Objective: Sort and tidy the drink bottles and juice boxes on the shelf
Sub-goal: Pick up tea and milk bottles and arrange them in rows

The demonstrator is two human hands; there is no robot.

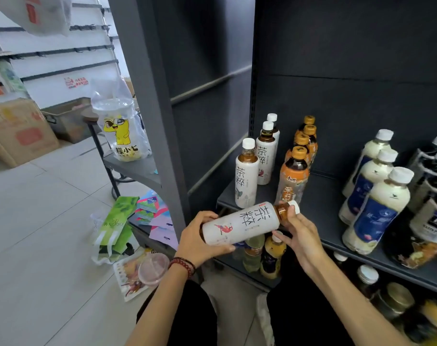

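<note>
white-sleeved and amber at the neck, a tea bottle (244, 222) is held across the front of the shelf (322, 196), in the air just below its front edge. the bottle lies nearly flat. its long axis runs from the base at about 8 o'clock to the white cap (294, 206) at about 2 o'clock.

the base end is gripped by the left hand (200, 242), with the fingers wrapped under the sleeve and the thumb over the top. the neck is pinched by the right hand (299, 233) just under the cap. both hands are thus closed on the same bottle.

the matching row of white tea bottles (247, 176) stands upright at 12 o'clock from the held bottle, just beyond it and running back into the shelf. a row of orange-capped bottles (293, 176) stands at about 1 o'clock, closest to the right hand. milky blue-labelled bottles (377, 208) are ranged at 3 o'clock, well apart.

the sorting is judged partly done, since like bottles are already lined up. before the bottle can be stood down, the cap end would have to be swung up to 12 o'clock. the base, in the left hand, is the end to be set down. little bare shelf is seen in front of the white row, so the row may need pushing back.
</note>
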